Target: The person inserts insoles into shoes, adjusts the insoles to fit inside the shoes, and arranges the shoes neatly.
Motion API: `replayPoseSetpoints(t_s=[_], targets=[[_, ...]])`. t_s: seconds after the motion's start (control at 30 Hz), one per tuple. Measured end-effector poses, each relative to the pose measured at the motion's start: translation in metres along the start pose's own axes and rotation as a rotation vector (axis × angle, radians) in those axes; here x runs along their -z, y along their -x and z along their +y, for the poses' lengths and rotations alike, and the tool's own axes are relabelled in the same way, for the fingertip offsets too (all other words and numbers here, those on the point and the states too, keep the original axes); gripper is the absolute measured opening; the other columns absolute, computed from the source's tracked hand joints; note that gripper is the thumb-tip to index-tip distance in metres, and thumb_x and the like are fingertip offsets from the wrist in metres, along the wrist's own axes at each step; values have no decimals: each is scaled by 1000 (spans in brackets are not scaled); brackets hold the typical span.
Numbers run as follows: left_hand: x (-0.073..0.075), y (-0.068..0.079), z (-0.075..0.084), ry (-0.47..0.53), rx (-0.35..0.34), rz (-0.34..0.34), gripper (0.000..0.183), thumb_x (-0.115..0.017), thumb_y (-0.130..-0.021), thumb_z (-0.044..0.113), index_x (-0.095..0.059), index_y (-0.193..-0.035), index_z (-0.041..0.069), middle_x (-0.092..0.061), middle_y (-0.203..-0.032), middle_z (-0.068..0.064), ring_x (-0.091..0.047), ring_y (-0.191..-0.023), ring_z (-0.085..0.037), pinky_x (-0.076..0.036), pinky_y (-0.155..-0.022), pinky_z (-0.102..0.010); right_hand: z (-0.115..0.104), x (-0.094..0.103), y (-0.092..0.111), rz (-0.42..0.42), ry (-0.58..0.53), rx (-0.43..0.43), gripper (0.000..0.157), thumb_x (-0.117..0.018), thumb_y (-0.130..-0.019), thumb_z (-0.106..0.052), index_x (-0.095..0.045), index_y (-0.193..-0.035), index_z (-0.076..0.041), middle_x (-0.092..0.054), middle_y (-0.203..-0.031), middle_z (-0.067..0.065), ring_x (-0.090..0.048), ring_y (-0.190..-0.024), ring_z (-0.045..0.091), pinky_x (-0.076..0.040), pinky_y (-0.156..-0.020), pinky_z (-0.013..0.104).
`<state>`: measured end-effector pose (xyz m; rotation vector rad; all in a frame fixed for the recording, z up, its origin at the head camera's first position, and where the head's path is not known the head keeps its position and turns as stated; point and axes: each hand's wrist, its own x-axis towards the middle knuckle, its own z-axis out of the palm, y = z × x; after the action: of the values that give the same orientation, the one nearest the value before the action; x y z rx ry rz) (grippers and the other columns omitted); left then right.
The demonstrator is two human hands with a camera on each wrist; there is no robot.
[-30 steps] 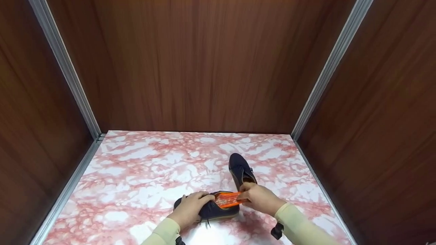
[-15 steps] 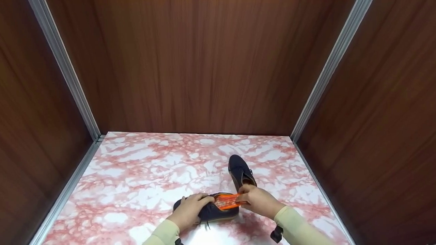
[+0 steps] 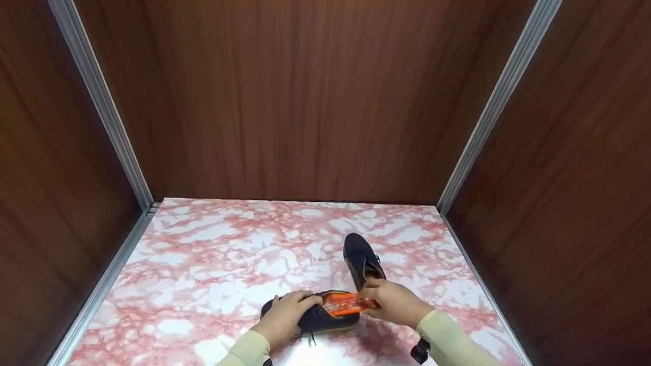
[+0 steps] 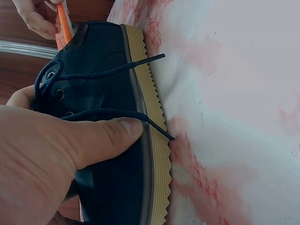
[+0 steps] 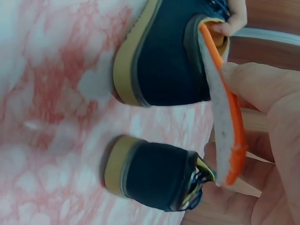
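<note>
A dark navy lace-up shoe [image 3: 325, 321] with a ribbed tan sole lies sideways near me, its toe to the left. My left hand [image 3: 285, 316] grips its front part, the thumb [image 4: 124, 129] pressed on the side beside the loose laces. Out of the shoe's opening sticks an orange insole [image 3: 343, 304] with a pale, speckled underside. My right hand [image 3: 399, 303] pinches the insole's outer end, thumb on the orange face and fingers behind it. In the right wrist view the insole [image 5: 225, 112] slants up over the heel collar, its inner end hidden within the shoe.
Just beyond my right hand stands a second matching shoe [image 3: 358, 254], toe pointing away, its heel partly covered by that hand. The red-and-white marbled tabletop [image 3: 213, 264] is bordered by brown wood-grain panels [image 3: 295, 101] and grey metal posts [image 3: 107, 101].
My right hand has shifted slightly to the right over the last half second, and the insole's outer end reaches a little farther past the heel. My left hand keeps its grip on the shoe.
</note>
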<state>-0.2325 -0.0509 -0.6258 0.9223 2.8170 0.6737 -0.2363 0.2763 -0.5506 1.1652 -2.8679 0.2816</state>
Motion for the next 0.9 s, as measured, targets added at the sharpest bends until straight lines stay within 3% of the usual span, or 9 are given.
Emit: replayPoseSetpoints(t_s=[0.2, 0.5, 0.9], targets=[[0, 0, -1, 14, 8, -11, 91, -89, -83, -4, -54, -150, 47, -56, -162, -5, -56, -148, -42, -41, -107, -89, 3, 4, 1, -10, 46, -22, 37, -93, -88, -31, -82, -121, -17, -76, -133, 11, -79, -110, 30, -67, -95, 46], [-1, -2, -1, 12, 12, -18, 89, -91, -85, 2, -54, -151, 48, -55, -163, -5, -55, -149, -43, -41, -108, -89, 4, 3, 0, 12, 64, 19, 22, -93, -88, -26, -83, -107, -22, -70, -111, -3, -68, -89, 10, -65, -82, 34], [-1, 1, -1, 25, 6, -11, 89, -93, -85, 6, -53, -153, 47, -54, -164, -4, -55, -149, -42, -41, -109, -88, -2, -2, -3, 56, 60, 45, 18, -92, -89, -24, -84, -104, -22, -71, -108, -3, -68, -87, 10, -63, -76, 30]])
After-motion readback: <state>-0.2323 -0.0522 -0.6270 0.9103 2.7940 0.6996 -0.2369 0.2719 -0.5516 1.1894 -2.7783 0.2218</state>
